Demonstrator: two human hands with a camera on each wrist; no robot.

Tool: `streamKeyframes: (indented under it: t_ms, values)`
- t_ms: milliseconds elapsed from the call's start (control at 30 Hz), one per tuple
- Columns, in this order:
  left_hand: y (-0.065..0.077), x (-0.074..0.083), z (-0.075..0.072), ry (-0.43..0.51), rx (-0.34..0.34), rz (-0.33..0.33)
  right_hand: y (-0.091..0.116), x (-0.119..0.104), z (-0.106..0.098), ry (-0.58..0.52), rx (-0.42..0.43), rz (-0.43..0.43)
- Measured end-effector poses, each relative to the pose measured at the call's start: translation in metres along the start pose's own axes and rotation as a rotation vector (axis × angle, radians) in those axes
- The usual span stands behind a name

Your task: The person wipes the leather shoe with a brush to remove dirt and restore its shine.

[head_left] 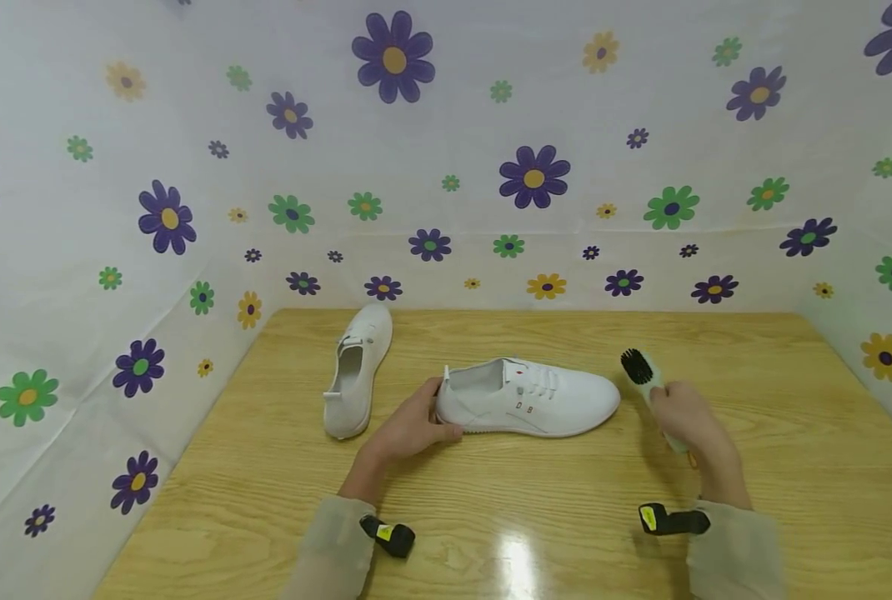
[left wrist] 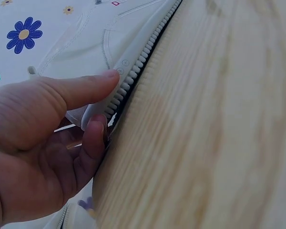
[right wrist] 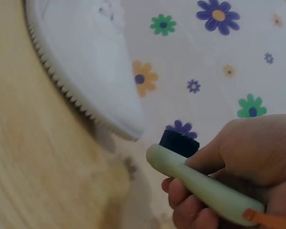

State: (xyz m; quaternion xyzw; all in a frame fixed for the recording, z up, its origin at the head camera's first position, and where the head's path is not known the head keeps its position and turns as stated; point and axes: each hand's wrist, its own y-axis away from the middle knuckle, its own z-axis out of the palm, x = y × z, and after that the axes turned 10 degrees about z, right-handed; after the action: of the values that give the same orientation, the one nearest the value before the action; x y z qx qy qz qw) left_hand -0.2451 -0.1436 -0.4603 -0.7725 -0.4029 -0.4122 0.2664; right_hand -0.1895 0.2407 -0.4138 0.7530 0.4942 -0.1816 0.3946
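Note:
A white lace-up shoe [head_left: 558,398] lies along the table with its toe to the right. My left hand [head_left: 410,423] grips its heel, thumb on the near side at the sole and the other fingers partly hidden behind and under it; in the left wrist view the thumb presses the ridged sole edge [left wrist: 128,81]. My right hand [head_left: 688,413] holds a pale green brush [right wrist: 200,183] by its handle, just right of the toe. The brush's black bristles [head_left: 636,365] face up and left, apart from the shoe. An orange loop [right wrist: 271,219] hangs from the handle's end.
A second white shoe [head_left: 358,371] stands at the table's back left, toe pointing away. The wooden table [head_left: 491,508] meets flower-patterned white cloth [head_left: 446,133] at the back and both sides. Black wrist cameras [head_left: 395,537] sit on both cuffs.

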Motion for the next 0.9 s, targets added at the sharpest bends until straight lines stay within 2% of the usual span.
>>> streamKeyframes:
  t_ms: [100,333,567,900]
  values:
    - [0.000,-0.001,0.000,0.010,0.000,-0.007,-0.006,0.005,0.002,0.043,0.026,0.010]
    - [0.000,-0.001,0.000,0.012,-0.002,-0.016,-0.011,0.009,0.006,0.086,0.021,0.011]
    - [-0.002,-0.001,0.000,0.012,-0.017,-0.024,-0.008,0.009,0.007,0.209,0.044,-0.006]
    - [0.004,-0.002,-0.009,-0.025,-0.019,-0.070,-0.001,0.005,0.013,0.335,0.119,0.046]
